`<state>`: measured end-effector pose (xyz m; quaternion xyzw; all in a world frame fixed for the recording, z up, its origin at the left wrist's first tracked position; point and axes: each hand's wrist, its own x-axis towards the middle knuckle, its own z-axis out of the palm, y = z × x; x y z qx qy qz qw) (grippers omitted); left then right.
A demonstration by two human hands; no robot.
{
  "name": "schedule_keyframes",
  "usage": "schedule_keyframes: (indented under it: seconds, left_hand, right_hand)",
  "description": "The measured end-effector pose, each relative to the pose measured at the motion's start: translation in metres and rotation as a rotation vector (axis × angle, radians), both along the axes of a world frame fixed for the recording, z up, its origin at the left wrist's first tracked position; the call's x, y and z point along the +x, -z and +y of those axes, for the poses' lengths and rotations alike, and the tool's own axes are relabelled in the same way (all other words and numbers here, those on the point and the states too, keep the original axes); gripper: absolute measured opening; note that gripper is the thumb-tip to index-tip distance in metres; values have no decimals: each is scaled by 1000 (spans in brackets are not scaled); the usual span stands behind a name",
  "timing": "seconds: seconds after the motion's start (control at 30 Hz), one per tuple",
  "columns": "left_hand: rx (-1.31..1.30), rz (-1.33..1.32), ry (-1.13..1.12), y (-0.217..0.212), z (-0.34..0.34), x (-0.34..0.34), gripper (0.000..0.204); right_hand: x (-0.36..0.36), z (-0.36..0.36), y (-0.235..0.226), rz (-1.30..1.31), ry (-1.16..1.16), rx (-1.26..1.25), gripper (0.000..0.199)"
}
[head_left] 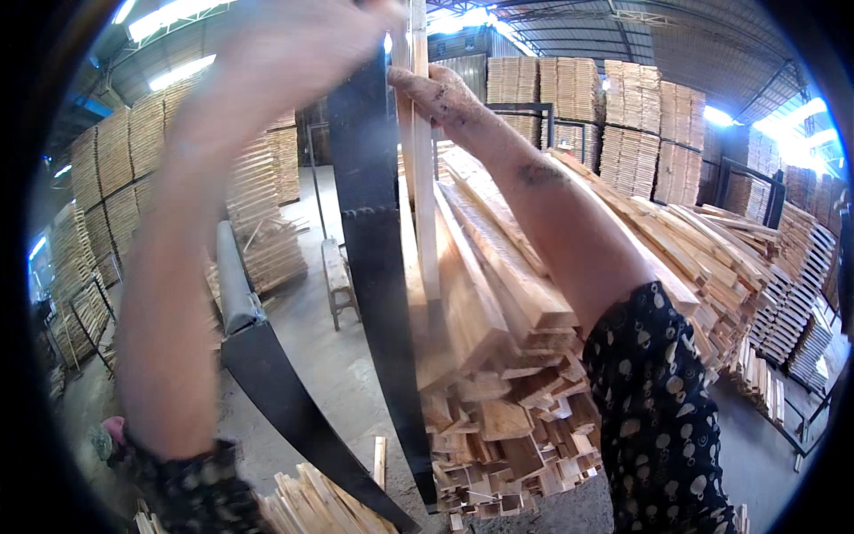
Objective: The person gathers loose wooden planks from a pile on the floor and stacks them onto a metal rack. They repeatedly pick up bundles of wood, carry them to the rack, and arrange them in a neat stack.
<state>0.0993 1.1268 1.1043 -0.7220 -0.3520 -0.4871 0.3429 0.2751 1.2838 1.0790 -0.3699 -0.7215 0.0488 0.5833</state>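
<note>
Head view: the right hand (440, 93) grips an upright wooden slat (425, 178) against the black metal post (378, 267), beside the stacked slats (498, 356); the left hand (294, 44) is raised and blurred, so I cannot tell its grasp. Judged step: setting the slat on the stack; next calls for lowering it flush.

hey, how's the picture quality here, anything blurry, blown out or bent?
Head view: the left hand and its forearm are smeared with motion blur; the right hand and the stacked wooden slats are fairly sharp; the ceiling lights and the opening at far right are blown out; the fisheye bends the black metal post and darkens the rim.
</note>
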Motion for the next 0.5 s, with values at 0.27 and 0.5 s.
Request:
schedule_keyframes:
  seconds: [0.27, 0.5]
  left_hand:
    - [139, -804, 528, 99, 26, -192, 21]
    - [-745, -771, 875, 248, 167, -100, 18]
  right_hand:
    - [-25, 10, -18, 83, 11, -69, 63]
    - [-3, 46, -4, 195, -294, -230, 37]
